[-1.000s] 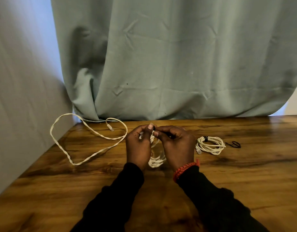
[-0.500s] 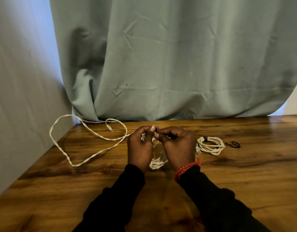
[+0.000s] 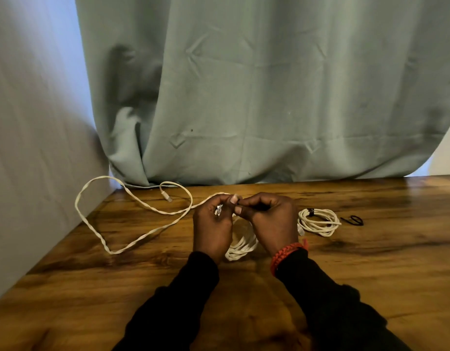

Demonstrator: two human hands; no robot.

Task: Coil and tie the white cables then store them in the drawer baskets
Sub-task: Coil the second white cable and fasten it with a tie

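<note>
Holding item one, a coiled white cable (image 3: 241,245), between both hands above the wooden counter (image 3: 371,274). Left hand (image 3: 212,228): grip curled round the coil, a plug end showing at its fingers. Right hand (image 3: 273,224): grip pinching something small and dark at the coil's top; a red bracelet (image 3: 286,254) on that wrist. Item two: loose white cable (image 3: 132,219), sprawled on the counter to the left. Item three: tied coil (image 3: 317,221), right of the hands. Item four: black tie (image 3: 353,220), just beyond it. Green curtain (image 3: 257,84) behind.
</note>
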